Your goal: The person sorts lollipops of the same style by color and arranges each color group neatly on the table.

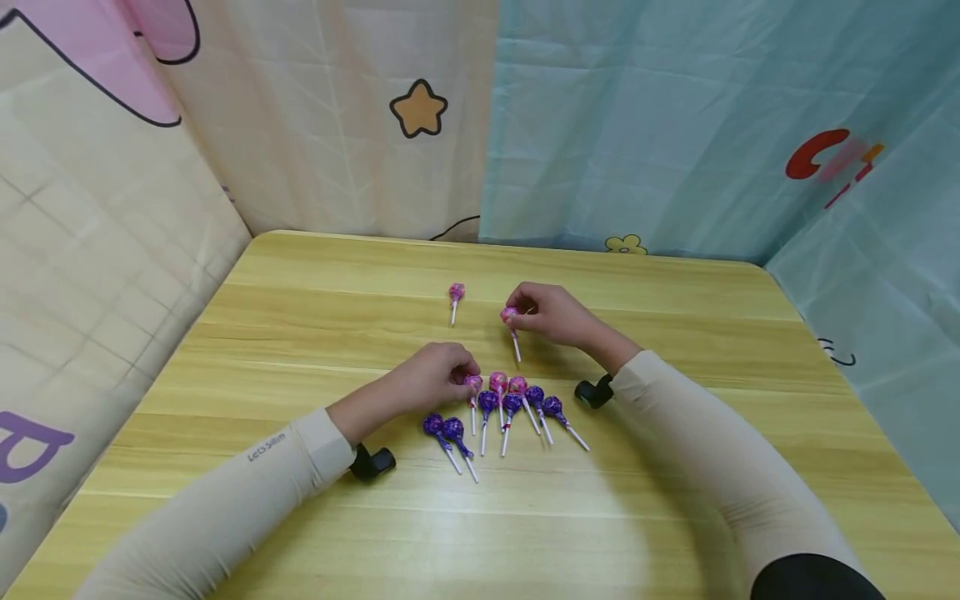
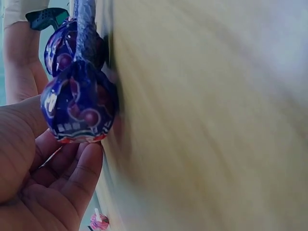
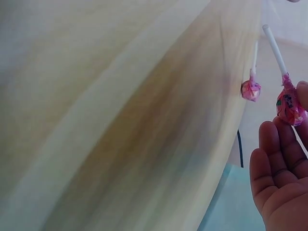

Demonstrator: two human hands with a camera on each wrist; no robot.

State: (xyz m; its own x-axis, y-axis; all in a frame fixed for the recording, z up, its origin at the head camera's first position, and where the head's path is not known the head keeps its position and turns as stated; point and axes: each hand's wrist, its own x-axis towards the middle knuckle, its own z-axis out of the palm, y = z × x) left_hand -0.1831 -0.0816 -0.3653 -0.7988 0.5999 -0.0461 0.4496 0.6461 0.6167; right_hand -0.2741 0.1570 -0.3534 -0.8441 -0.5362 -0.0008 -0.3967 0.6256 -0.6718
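My right hand (image 1: 557, 315) pinches a pink-wrapped lollipop (image 1: 510, 313) by its head, over the far half of the table, white stick pointing toward me. In the right wrist view the same lollipop (image 3: 288, 107) sits between thumb and fingertips, the other fingers loosely bent. My left hand (image 1: 429, 379) has thumb and fingers around the head of another pink lollipop (image 1: 473, 383), at the left end of a bunch of pink and purple lollipops. Two purple lollipops (image 1: 453, 428) lie just below that hand; in the left wrist view a purple head (image 2: 79, 103) partly covers its fingers.
A lone pink lollipop (image 1: 457, 292) lies farther back on the wooden table (image 1: 315, 292). Right of the left hand, several purple and pink lollipops (image 1: 512, 403) lie close together, sticks toward me. Printed curtains (image 1: 637, 125) hang along the back and sides.
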